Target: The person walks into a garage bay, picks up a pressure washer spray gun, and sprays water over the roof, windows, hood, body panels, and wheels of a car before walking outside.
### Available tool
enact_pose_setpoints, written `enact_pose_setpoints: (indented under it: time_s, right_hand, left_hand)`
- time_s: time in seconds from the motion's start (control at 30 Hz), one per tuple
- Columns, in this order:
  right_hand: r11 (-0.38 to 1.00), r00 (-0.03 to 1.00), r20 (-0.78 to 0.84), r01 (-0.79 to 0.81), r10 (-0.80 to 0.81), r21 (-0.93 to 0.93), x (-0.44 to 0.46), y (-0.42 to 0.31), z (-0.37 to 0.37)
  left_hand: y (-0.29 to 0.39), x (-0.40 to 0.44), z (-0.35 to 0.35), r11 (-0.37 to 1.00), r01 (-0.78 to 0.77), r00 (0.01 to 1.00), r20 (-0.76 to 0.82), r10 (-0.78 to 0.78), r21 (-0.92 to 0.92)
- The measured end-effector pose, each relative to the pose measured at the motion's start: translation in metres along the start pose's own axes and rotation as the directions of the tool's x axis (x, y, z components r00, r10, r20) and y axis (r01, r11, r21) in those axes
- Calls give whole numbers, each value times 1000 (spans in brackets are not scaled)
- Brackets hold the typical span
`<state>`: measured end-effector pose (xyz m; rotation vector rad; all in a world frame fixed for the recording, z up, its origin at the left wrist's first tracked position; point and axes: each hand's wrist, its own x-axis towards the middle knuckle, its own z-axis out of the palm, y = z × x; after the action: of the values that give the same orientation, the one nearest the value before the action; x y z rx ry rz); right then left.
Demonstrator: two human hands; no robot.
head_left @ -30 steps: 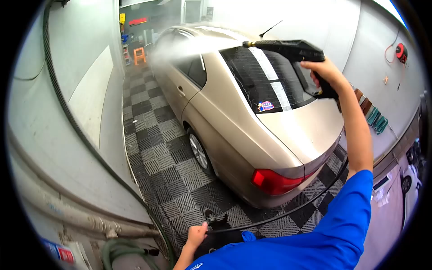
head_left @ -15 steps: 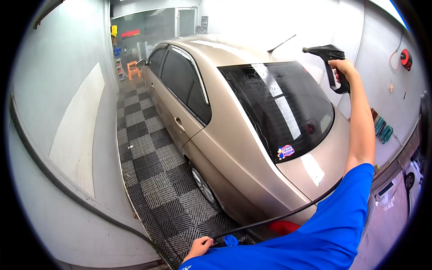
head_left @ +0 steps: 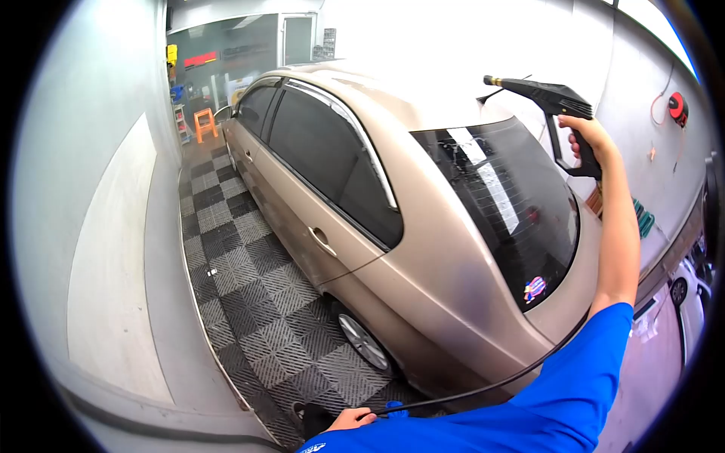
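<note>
My right hand (head_left: 588, 140) is raised at arm's length and closed around the grip of a black pressure washer gun (head_left: 545, 97). The gun's nozzle points left, above the car's roof. Low in the view, my left hand (head_left: 353, 418) is closed on a thin black hose (head_left: 472, 392), which runs up along my right arm. Between my hands stands a beige sedan (head_left: 445, 279), seen from its left rear corner. Wet streaks show on its dark rear window (head_left: 495, 196), which has a small colourful sticker (head_left: 535, 289).
A pale wall (head_left: 91, 189) runs along the left, beside a grey checkered grate floor (head_left: 257, 302). An orange stool (head_left: 204, 125) stands at the back. A red and black reel (head_left: 678, 109) hangs on the right wall. Another car (head_left: 683, 309) is at far right.
My view has shifted forward along the car's left side, so more of its doors shows. The gun reaches further left over the roof. Both hands keep their hold.
</note>
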<state>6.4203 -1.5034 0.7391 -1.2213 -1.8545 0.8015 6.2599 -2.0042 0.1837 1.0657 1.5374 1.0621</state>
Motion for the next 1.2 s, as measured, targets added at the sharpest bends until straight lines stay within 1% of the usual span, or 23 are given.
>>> enact_pose_setpoints:
  time_s: [0.03,0.1,0.13,0.17,0.23,0.3,0.37,0.43,0.47,0.5,0.57,0.63,0.67,0.77,0.8,0.83,0.87,0.9,0.97,1.0,1.1,1.17,1.2]
  right_hand:
    - [1000,999,-32,-25,25,6,-8,-5,6]
    - [983,968,-247,-92,51,-158,-9,-3,18]
    - [953,954,-301,-90,-1,-289,11,10,14]
    - [928,948,-316,-156,45,-339,-12,-5,29]
    - [961,961,-274,-116,44,-252,-43,-25,48]
    - [995,990,-110,-95,91,-29,-88,-61,82]
    - [993,993,44,-113,112,38,-117,-95,112]
    - [991,990,-56,-131,131,1,-117,-118,132]
    - [987,987,-87,-140,133,-83,-104,-115,134]
    - [983,989,-140,-75,52,-167,-93,-118,143]
    - [944,967,-249,-137,61,-301,-72,-131,169]
    - [954,975,-223,-62,-6,-294,-62,-147,201]
    - [973,977,-204,-111,69,-200,-72,-170,227]
    - [999,998,60,-12,16,-53,-57,-195,269]
    - [999,997,77,9,-6,-39,-48,-202,280]
    - [998,998,60,-1,5,-63,-38,-210,292]
    - [995,999,7,-42,43,-92,-21,-213,299]
    - [989,996,-50,-83,77,-119,1,-213,303]
    - [957,972,-183,-190,150,-221,54,-205,299]
    - [951,956,-236,-226,175,-212,87,-194,292]
    - [902,858,-447,-375,251,-214,180,-167,278]
    - [894,792,-559,-408,246,-183,210,-175,294]
    - [901,788,-567,-399,240,-173,221,-181,306]
  left_hand:
    - [-3,1,-23,999,-36,999,-18,35,-17]
    - [-29,10,-73,996,-91,996,2,91,11]
    - [-22,6,-96,996,-85,996,-18,85,-9]
    - [-14,7,-120,996,-80,996,-42,78,-30]
    - [-4,6,-166,995,-88,994,-55,90,52]
    - [-7,10,-209,984,-137,991,21,136,117]
    - [6,12,-247,973,-188,982,54,183,136]
    - [17,14,-278,962,-234,971,94,222,143]
    - [17,15,-288,965,-208,978,67,200,160]
    - [17,15,-298,966,-184,983,38,180,180]
    - [11,17,-318,963,-192,980,-8,197,192]
    - [3,24,-339,966,-206,969,-107,224,153]
    - [2,29,-353,968,-200,975,-66,212,153]
    - [6,46,-393,935,-291,955,0,297,202]
    - [8,51,-404,934,-299,952,-3,305,195]
    - [11,56,-416,933,-308,949,-3,314,188]
    - [11,64,-427,913,-369,923,-48,382,174]
    - [3,69,-439,954,-265,962,-36,272,138]
    - [-1,86,-463,957,-242,959,-108,261,160]
    - [-1,96,-478,971,-173,972,-132,195,162]
    - [-10,133,-526,976,-163,959,-211,191,141]
    - [-15,162,-559,991,-100,966,-229,119,92]
    - [-10,174,-576,991,-99,964,-238,117,88]
